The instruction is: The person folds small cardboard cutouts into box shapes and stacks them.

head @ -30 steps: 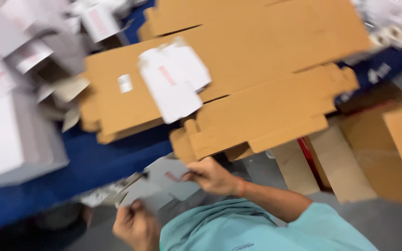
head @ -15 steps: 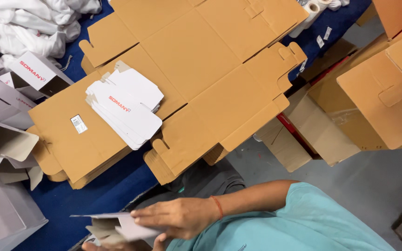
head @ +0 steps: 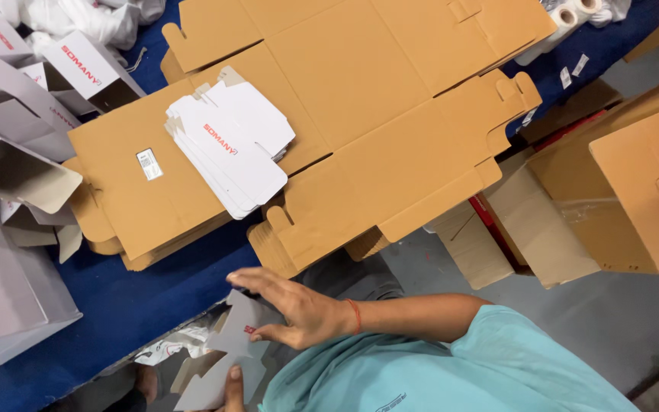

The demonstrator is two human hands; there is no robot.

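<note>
Far left, 9 o'clock: several folded grey-white cartons [head: 17,172] stand and lie on the blue table [head: 139,297]. At 11 o'clock, a heap of white cloth [head: 93,19].

Centre-left: a stack of flat white carton blanks [head: 230,145] rests on wide sheets of brown corrugated cardboard [head: 360,114], which overhang the table edge.

Bottom centre, 6 o'clock: a flat grey carton blank [head: 230,347] is held below the table edge, close to the person's body. The left hand [head: 232,385] shows only in part at the lower frame edge, touching the blank from below; how far it is closed cannot be made out. Just to the right, the right hand [head: 299,309] lies spread, fingers extended, palm pressing on the blank's top face, with no closed grasp.

Right, 3 o'clock: brown boxes [head: 634,183] sit on the grey floor [head: 619,320]. At 1 o'clock, white tape rolls [head: 570,19] on the table.
</note>
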